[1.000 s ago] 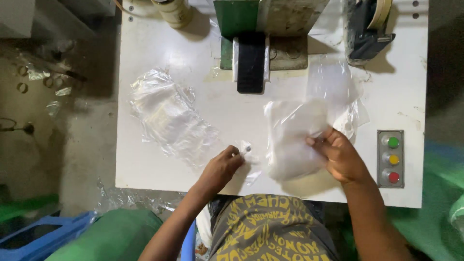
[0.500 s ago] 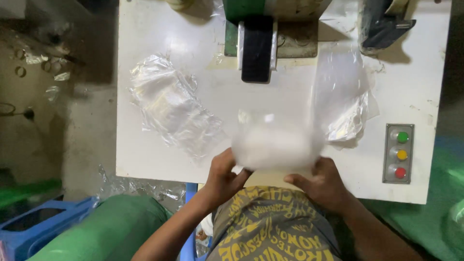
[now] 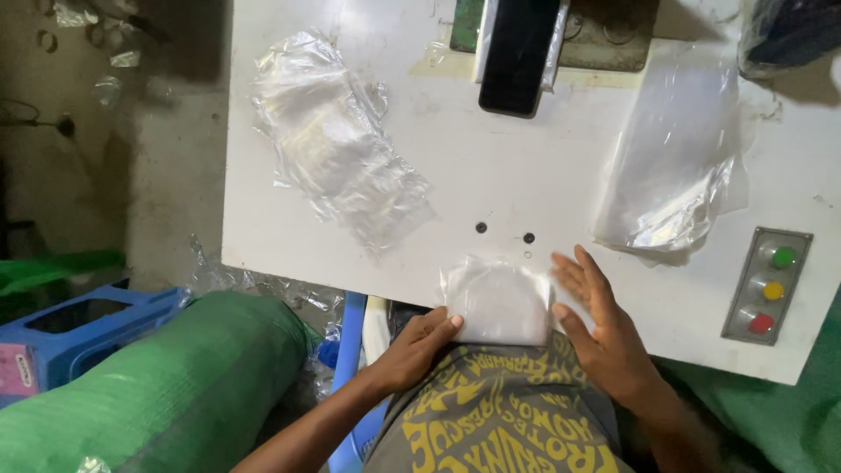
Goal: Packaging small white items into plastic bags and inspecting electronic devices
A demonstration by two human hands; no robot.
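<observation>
Since half a second ago I see the clear packet come down from mid-air to lie flat at the near edge of the white table, folded smaller. The left hand pinches its near-left corner, fingers closed on it, seemingly to pin it; the right hand lies open-fingered along its right edge, squaring it. Bag piles sit clear either side.

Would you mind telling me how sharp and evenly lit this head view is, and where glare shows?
Head view: mostly sharp; white table brightly lit, floor at left dim; glare streaks on the plastic bag stack and crumpled bags; folded packet between left hand and right hand looks hazy.
</observation>
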